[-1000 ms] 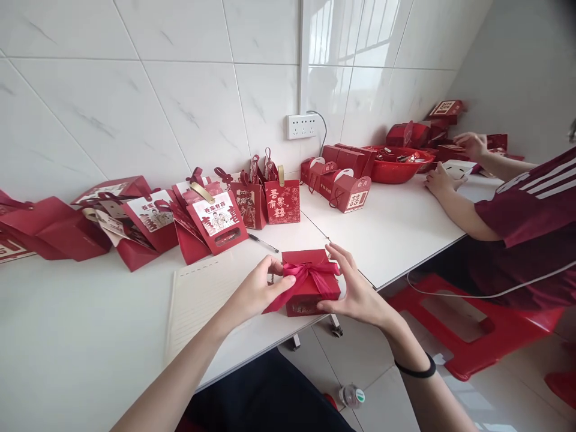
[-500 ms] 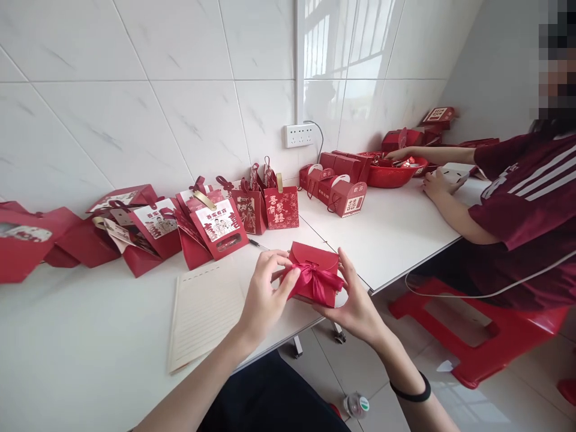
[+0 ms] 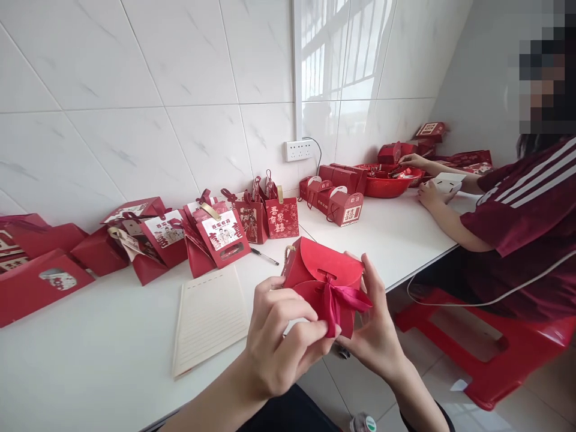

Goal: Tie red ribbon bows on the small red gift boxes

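Note:
A small red gift box (image 3: pixel 335 259) with a curved flap is held up in front of me, tilted over the table's front edge. A magenta ribbon (image 3: pixel 354 298) is tied in a bow across its front, through a slot in the flap. My right hand (image 3: pixel 377 329) grips the box from its right side and underneath. In front of the box, my left hand (image 3: pixel 282 339) is closed, with its fingertips pinching the hanging tail of the ribbon. A beaded strand (image 3: pixel 288 255) shows at the box's upper left corner.
On the table lie a lined notebook (image 3: pixel 209 321) and a pen (image 3: pixel 264 257). Several red gift bags (image 3: pixel 220 237) and boxes (image 3: pixel 344 207) line the wall. At right, a co-worker (image 3: pixel 526 222) reaches toward a red basin (image 3: pixel 387 187). A red stool (image 3: pixel 483 348) stands below.
The box has come closer to me and tilted. My left hand has shifted from the bow's left loop to its hanging tail. The co-worker's far hand has moved slightly at the basin.

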Demonstrator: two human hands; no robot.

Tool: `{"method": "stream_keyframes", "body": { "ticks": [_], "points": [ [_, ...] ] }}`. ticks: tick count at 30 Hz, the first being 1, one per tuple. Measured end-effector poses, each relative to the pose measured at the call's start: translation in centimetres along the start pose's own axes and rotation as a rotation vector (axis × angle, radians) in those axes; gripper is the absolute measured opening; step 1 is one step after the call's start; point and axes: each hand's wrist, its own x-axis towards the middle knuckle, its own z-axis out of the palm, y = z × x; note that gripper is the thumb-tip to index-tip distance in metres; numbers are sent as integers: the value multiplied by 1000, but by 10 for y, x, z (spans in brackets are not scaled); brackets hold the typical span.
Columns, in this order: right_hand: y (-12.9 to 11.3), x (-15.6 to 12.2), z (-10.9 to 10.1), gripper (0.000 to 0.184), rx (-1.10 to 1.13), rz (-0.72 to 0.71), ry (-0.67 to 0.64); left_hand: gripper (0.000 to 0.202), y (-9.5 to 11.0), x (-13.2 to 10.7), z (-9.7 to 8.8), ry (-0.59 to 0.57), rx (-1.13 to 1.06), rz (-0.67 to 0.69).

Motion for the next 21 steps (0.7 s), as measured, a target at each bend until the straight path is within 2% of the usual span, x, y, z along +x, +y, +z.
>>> {"method": "stream_keyframes", "body": {
  "ticks": [9, 13, 18, 21],
  "points": [
    [-20, -5, -7, 93, 15, -32, 22, 10, 16, 8, -17, -9, 143, 87],
    [-25, -7, -8, 93, 26, -51, 44, 9, 21, 8, -21, -9, 130, 88],
    [-31, -8, -8, 93, 20, -49, 54, 10, 29, 3, -15, 76, 133, -13],
    [-32, -8, -9, 92, 19, -62, 52, 12, 30, 1, -13, 132, 132, -8]
  ]
}}
